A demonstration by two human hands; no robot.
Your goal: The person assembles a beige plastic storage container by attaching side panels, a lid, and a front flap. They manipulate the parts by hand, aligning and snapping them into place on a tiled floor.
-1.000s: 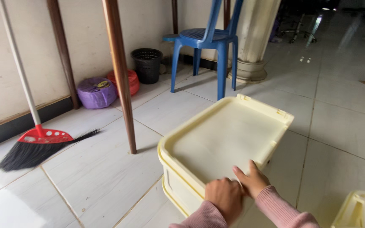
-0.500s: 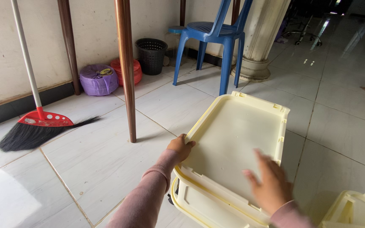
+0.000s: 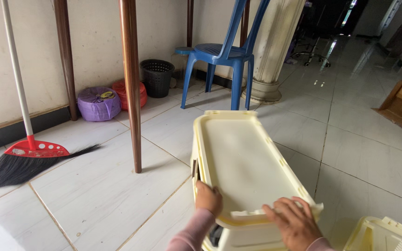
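**Both hands on a pale yellow bin lid**

A tiled floor [image 3: 94, 195] fills the view, with a cream wall [image 3: 94, 42] at the left. On the floor in the middle stands a pale yellow plastic bin [image 3: 229, 234], with its flat lid [image 3: 243, 162] on top, raised slightly at the near end. The left hand [image 3: 208, 197] grips the lid's near left edge, fingers curled over the rim. The right hand [image 3: 295, 223] lies on the lid's near right corner, fingers spread and bent over the edge. A second yellow container [image 3: 387, 234] sits just beside it at the lower right. Behind stand a blue chair [image 3: 224, 51], a pale pillar [image 3: 275, 46] and a brown table leg [image 3: 131, 83]. A red broom [image 3: 26, 155] leans at the left. Near the wall sit a black basket [image 3: 158, 77] and a purple container [image 3: 99, 103].
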